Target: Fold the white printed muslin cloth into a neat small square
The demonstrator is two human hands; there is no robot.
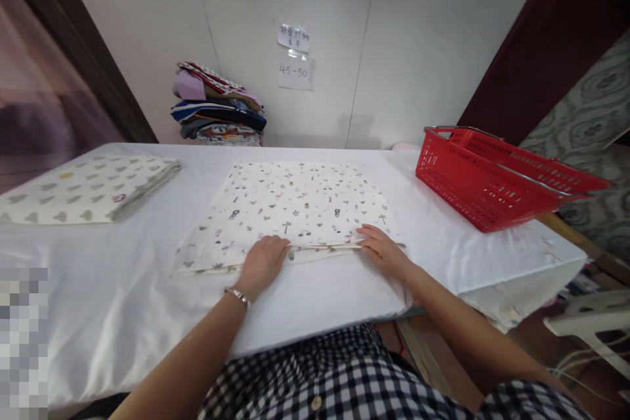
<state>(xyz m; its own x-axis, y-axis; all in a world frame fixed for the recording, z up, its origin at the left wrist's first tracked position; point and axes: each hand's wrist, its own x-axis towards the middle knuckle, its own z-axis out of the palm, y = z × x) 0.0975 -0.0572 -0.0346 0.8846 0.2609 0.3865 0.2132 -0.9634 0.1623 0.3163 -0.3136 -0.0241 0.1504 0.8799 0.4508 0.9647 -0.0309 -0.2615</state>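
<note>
A white-covered surface [147, 275] stands against a pale wall [418, 26] that bears two paper notes [294, 56]. A stack of folded clothes [216, 105] sits at the back, and a folded heart-print cloth [83, 187] lies at the left. The lower-left corner is blurred out. A red basket [492, 184] sits at the right end; its contents cannot be made out. The folded printed cloth [295, 203] lies in the centre. The left hand [263, 262] and right hand [381, 249] rest on its near edge, fingers flat, gripping nothing.

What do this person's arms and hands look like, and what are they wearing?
The left hand and right hand are ungloved. A silver bracelet circles the left wrist. The forearms are uncovered. A black-and-white checked shirt shows below.
</note>
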